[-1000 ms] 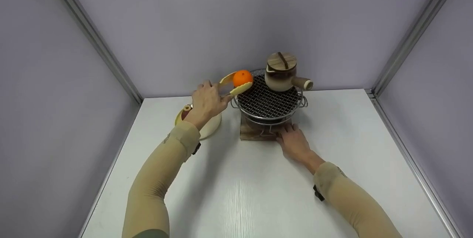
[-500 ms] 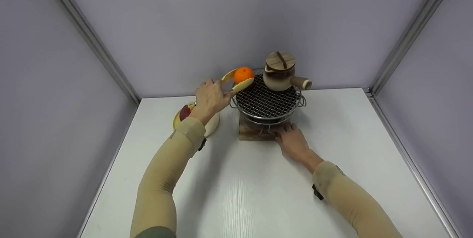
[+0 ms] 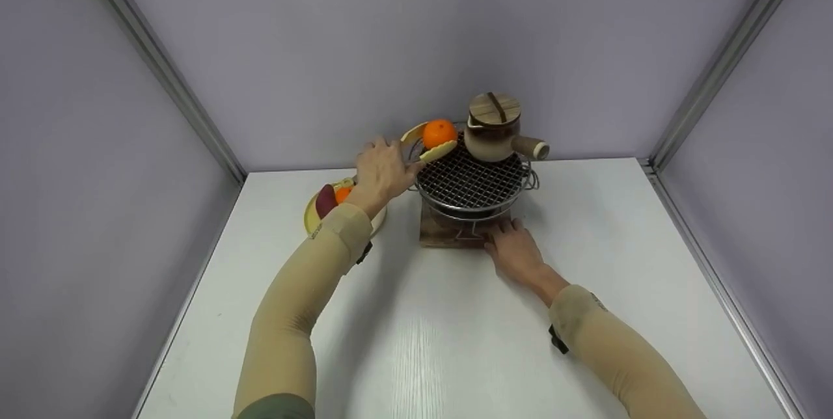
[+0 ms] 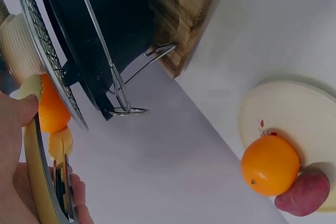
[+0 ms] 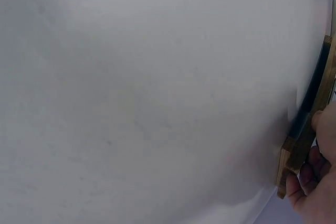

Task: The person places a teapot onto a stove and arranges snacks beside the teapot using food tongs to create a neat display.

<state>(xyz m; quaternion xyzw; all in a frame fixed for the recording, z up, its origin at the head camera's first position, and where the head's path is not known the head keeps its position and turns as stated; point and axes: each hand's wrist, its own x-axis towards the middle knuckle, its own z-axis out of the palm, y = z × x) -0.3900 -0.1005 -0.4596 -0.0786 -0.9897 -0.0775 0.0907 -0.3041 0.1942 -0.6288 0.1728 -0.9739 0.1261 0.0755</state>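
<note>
My left hand (image 3: 384, 168) grips a pair of tongs (image 4: 39, 171) with pale yellow scalloped tips. Between those tips sits an orange (image 3: 440, 135), at the left rear part of the round wire grill (image 3: 472, 181). In the left wrist view the orange lies right against the mesh side; whether it bears on the mesh I cannot tell. The grill stands over a dark stove bowl (image 4: 100, 30) on a square wooden base (image 3: 439, 233). My right hand (image 3: 518, 253) holds the base's front right corner, thumb and fingers around the wood in the right wrist view.
A side-handled pot (image 3: 489, 139) with a wooden lid stands on the grill's back right. Left of the stove, partly under my left forearm, is a pale plate (image 4: 257, 108) with another orange (image 4: 270, 165) and a dark red sweet potato (image 4: 303, 193). Walls (image 3: 364, 48) enclose the table.
My left hand has moved right with the tongs and orange, further over the grill. More of the plate's contents now shows. My right hand stays on the wooden base.
</note>
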